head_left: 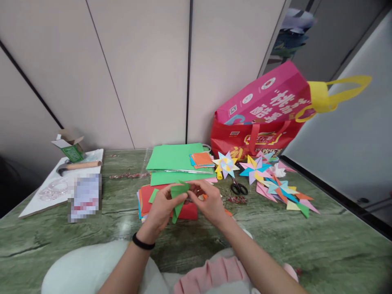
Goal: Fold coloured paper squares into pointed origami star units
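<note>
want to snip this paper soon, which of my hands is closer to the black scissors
Right. Your right hand is just to the left of the black scissors; your left hand is farther left, beyond the right one.

a plain, narrow black band is worn around the left wrist. both forearms are left bare. the lap is covered by smooth, whitish fabric, and pink fabric is gathered in soft pleats at its middle.
</note>
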The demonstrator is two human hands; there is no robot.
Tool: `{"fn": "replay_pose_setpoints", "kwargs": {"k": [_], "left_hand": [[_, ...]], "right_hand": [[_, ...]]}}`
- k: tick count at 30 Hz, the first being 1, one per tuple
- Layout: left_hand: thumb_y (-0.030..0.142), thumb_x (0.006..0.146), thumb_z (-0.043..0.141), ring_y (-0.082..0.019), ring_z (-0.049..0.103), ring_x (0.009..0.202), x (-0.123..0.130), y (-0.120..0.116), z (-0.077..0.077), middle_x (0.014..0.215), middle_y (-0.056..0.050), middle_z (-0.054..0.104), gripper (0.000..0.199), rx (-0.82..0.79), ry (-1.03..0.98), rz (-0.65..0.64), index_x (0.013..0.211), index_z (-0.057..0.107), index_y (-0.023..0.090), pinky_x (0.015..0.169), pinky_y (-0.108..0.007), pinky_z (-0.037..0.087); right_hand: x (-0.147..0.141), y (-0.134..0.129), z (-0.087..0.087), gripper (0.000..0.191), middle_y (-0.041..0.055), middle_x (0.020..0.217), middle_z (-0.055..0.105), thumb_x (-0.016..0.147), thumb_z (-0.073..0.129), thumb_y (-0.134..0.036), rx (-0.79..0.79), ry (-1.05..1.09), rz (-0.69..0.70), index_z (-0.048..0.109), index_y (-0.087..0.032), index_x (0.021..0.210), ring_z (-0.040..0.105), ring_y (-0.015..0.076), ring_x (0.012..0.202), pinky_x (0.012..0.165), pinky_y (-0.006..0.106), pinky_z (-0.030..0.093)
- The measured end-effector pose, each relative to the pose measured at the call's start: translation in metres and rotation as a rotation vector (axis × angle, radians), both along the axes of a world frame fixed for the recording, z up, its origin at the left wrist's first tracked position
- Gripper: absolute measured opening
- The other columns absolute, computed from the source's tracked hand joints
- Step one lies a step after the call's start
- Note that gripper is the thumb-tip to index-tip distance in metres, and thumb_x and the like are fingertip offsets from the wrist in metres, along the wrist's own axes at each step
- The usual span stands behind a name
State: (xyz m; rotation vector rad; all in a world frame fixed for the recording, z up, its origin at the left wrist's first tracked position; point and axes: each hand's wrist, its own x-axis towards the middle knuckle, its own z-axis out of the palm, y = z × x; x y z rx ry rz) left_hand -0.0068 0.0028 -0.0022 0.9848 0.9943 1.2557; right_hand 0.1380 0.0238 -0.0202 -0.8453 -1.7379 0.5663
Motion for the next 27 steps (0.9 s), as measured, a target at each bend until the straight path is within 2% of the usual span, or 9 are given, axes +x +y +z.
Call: {"fn": "replay_pose_setpoints", "kwargs": {"k": [4, 10, 15, 23, 27], "left_hand": [[0.018, 0.049, 0.080, -0.011, 0.061, 0.062, 0.0001, -0.0018, 0.0052, 0.077, -0.002, 0.070, 0.039, -0.030, 0.045, -0.008, 0.086, 0.068, 0.015, 0.061, -0.020, 0.047], [0.021, 0.049, 0.081, -0.013, 0.062, 0.058, -0.0002, -0.0019, 0.0098, 0.064, -0.003, 0.069, 0.034, -0.111, -0.033, -0.058, 0.079, 0.069, 0.012, 0.062, -0.023, 0.049], [0.021, 0.052, 0.080, -0.014, 0.064, 0.063, -0.0051, 0.0018, 0.0033, 0.074, -0.006, 0.071, 0.033, -0.154, -0.080, -0.064, 0.082, 0.070, 0.012, 0.063, -0.024, 0.051], [0.024, 0.058, 0.076, -0.016, 0.064, 0.067, -0.0050, 0.0018, 0.0040, 0.082, -0.008, 0.072, 0.031, -0.060, -0.019, -0.063, 0.086, 0.071, 0.013, 0.064, -0.028, 0.052], [0.026, 0.058, 0.076, -0.019, 0.065, 0.073, -0.0017, 0.0016, 0.0042, 0.079, -0.006, 0.072, 0.029, 0.014, 0.074, 0.001, 0.083, 0.071, 0.013, 0.072, -0.030, 0.051]], "right_hand": [[0.0023, 0.0039, -0.0031, 0.021, 0.0035, 0.079, 0.060, 0.078, 0.056, -0.015, 0.025, -0.032, -0.013, 0.060, -0.020, 0.098, 0.057, 0.0131, 0.067, 0.060, 0.025, 0.049], [0.0069, 0.0074, -0.0034, 0.026, 0.0057, 0.089, 0.061, 0.078, 0.056, -0.016, 0.043, -0.087, 0.052, 0.059, -0.020, 0.103, 0.059, 0.0144, 0.074, 0.064, 0.026, 0.050], [0.0067, 0.0066, -0.0015, 0.028, 0.0046, 0.086, 0.062, 0.076, 0.057, -0.016, 0.068, -0.105, 0.071, 0.058, -0.021, 0.104, 0.058, 0.0146, 0.074, 0.066, 0.027, 0.050], [0.0067, 0.0064, -0.0023, 0.025, 0.0045, 0.084, 0.062, 0.079, 0.056, -0.021, 0.031, -0.067, 0.072, 0.058, -0.021, 0.103, 0.059, 0.0150, 0.072, 0.065, 0.028, 0.050], [0.0044, 0.0054, -0.0032, 0.023, 0.0045, 0.083, 0.063, 0.078, 0.055, -0.020, 0.029, -0.049, 0.037, 0.058, -0.021, 0.101, 0.059, 0.0150, 0.070, 0.064, 0.028, 0.051]]}}
